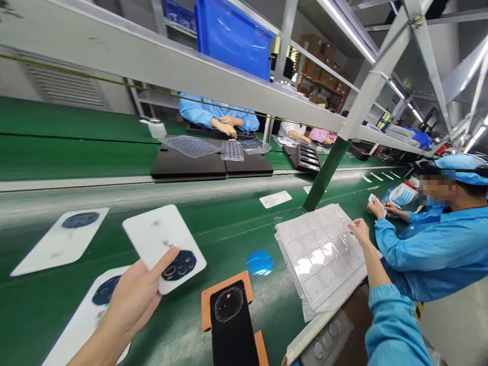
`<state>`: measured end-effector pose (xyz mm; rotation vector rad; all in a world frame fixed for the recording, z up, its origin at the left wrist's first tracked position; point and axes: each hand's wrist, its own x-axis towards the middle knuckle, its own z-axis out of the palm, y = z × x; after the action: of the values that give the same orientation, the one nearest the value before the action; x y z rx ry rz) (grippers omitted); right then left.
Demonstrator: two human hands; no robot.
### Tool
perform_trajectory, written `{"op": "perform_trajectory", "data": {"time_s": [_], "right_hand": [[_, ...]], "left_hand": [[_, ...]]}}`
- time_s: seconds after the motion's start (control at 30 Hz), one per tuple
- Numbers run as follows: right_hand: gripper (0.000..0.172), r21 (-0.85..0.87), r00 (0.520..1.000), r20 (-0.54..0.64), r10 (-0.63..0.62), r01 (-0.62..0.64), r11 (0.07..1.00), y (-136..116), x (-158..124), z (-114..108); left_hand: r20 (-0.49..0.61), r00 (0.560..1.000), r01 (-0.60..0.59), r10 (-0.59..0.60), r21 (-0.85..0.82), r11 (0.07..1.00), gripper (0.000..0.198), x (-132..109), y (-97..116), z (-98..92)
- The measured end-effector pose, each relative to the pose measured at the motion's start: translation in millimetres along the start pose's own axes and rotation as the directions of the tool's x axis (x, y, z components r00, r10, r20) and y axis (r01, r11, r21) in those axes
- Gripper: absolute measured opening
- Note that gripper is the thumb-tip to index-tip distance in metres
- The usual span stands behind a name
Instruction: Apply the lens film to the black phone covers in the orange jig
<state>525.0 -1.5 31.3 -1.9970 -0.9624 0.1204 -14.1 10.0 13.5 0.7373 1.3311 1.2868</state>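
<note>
My left hand (131, 300) grips a white phone back cover (162, 246) with a dark round camera module at its lower corner, held above the green belt (213, 218). My right hand (359, 230) reaches out to the far edge of a stack of clear plastic blister trays (322, 256), fingers pinched at the top tray's rim. A black fixture on an orange base (231, 315) with a round outline lies between my hands. A round blue film (259, 263) lies on the belt beside it.
Two more white covers (61, 241) (87, 317) lie on the belt at left, another (275, 199) farther off. A co-worker in blue (438, 249) sits at right, hands near the trays. Across the belt, other people work at black trays (206, 162). A green post (324, 175) stands mid-belt.
</note>
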Motion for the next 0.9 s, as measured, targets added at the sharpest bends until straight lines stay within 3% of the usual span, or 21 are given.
{"op": "perform_trajectory", "data": {"time_s": [0.07,0.13,0.17,0.23,0.27,0.33,0.43,0.5,0.6,0.77,0.83,0.9], "right_hand": [[0.032,0.102,0.979,0.194,-0.056,0.036,0.994,-21,-21,15],[0.035,0.211,0.908,0.389,-0.158,0.079,0.974,-44,-56,36],[0.035,0.261,0.850,0.475,-0.226,0.108,0.959,-56,-79,47],[0.028,0.367,0.690,0.590,-0.419,0.233,0.901,-78,-130,68],[0.022,0.394,0.606,0.598,-0.525,0.348,0.851,-88,-156,77],[0.019,0.446,0.433,0.513,-0.741,0.603,0.661,-103,-205,94],[0.035,0.486,0.141,0.360,-0.922,0.815,0.314,-110,-256,114],[0.038,0.444,0.030,0.297,-0.954,0.881,0.166,-106,-273,123],[0.033,0.381,-0.022,0.311,-0.950,0.919,0.104,-99,-280,128],[0.029,0.478,-0.055,0.417,-0.907,0.862,0.168,-106,-273,118],[0.027,0.516,0.002,0.424,-0.906,0.821,0.244,-117,-268,113],[0.022,0.528,0.154,0.416,-0.896,0.762,0.376,-132,-263,110]], "left_hand": [[0.017,1.000,0.025,-0.023,-0.131,0.991,0.035,0,-2,-0.6],[0.073,0.997,0.039,-0.025,-0.201,0.979,0.047,-3,-4,0.6],[0.092,0.996,0.014,0.007,-0.219,0.976,0.051,-4,-5,1.4],[0.093,0.993,-0.048,0.069,-0.208,0.977,0.056,-6,-7,2.5],[0.088,0.992,-0.075,0.094,-0.203,0.976,0.056,-6,-8,2.4],[0.088,0.987,-0.116,0.134,-0.187,0.976,0.053,-6,-9,0.8],[0.097,0.982,-0.149,0.165,-0.155,0.977,0.049,-5,-7,-3.1],[0.100,0.978,-0.167,0.181,-0.131,0.977,0.047,-5,-5,-4.7],[0.125,0.969,-0.194,0.211,-0.137,0.971,0.046,-5,-3,-5.2],[0.209,0.963,-0.132,0.170,-0.184,0.974,0.046,-5,-2,-4.5],[0.216,0.966,-0.115,0.144,-0.141,0.983,0.042,-8,-3,-2.2],[0.210,0.961,-0.160,0.178,-0.100,0.982,0.037,-14,-6,3.5]]}}
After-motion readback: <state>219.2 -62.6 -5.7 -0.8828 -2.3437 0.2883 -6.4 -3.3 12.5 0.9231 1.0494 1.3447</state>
